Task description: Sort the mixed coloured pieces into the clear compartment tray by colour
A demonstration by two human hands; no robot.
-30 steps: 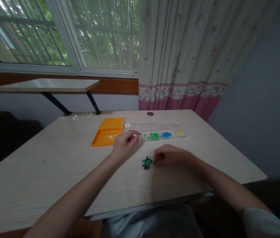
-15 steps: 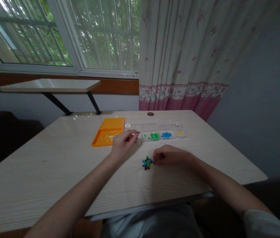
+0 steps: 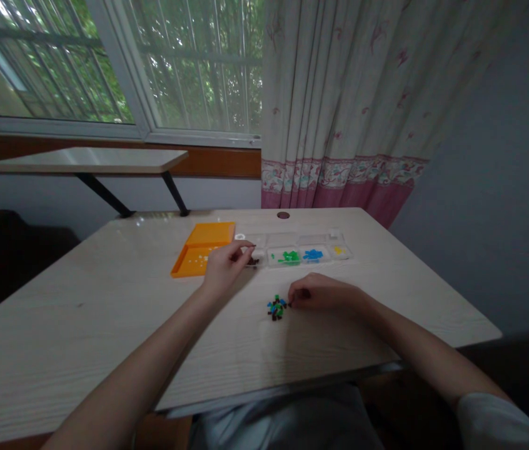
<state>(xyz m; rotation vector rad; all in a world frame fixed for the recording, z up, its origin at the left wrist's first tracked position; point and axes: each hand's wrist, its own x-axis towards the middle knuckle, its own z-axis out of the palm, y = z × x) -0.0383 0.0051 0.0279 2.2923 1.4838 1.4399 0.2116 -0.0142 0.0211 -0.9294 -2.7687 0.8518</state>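
Observation:
My left hand hovers over the left end of a clear compartment box, thumb and finger pinched. A dark speck shows at those fingertips, too small to make out. Dark brown pieces lie in the compartment below it. My right hand rests on the table with curled fingers, pinching a small dark brown piece. Just left of it sits a small cluster of blue, green and dark brown pieces; whether the pinched piece touches the cluster, I cannot tell.
Green pieces, blue pieces and yellow pieces lie in separate box compartments. An open orange case with small white pieces stands left of the box. A raised shelf overhangs the table's back left.
My left hand has drawn back slightly to the left, uncovering the dark brown pieces in the box. My right hand and the cluster stay in place; the view has shifted a little.

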